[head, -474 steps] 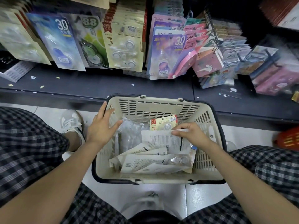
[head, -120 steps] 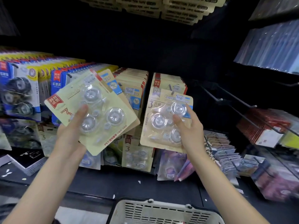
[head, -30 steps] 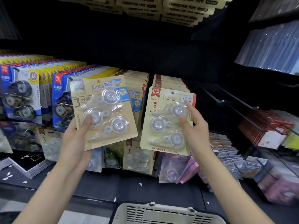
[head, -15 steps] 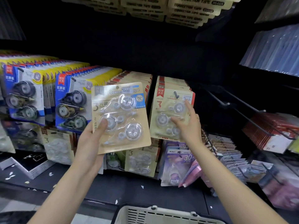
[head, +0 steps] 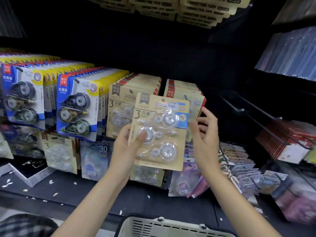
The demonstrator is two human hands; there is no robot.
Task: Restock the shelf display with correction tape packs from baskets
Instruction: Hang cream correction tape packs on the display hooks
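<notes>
A beige three-piece correction tape pack (head: pixel 160 132) with a blue label is held upright in front of the shelf by my left hand (head: pixel 126 147), thumb on its clear blister. My right hand (head: pixel 204 134) hovers just right of the pack with fingers spread and loosely bent, holding nothing. Behind it hangs a row of beige packs with red labels (head: pixel 184 93) on a peg. Another row of beige packs (head: pixel 124 103) hangs behind the held pack's left side. The cream basket (head: pixel 164 226) shows its rim at the bottom edge.
Blue and yellow tape packs (head: pixel 77 106) hang in rows to the left. Bare black pegs (head: pixel 239 110) stick out at the right, with red-edged packs (head: pixel 287 141) beyond. Purple and patterned packs (head: pixel 229 166) stand on the dark lower shelf (head: pixel 85 192).
My right hand has let go of its pack, which now hangs on the right row's peg, and has drawn back. My left hand has carried its pack rightwards, towards the middle.
</notes>
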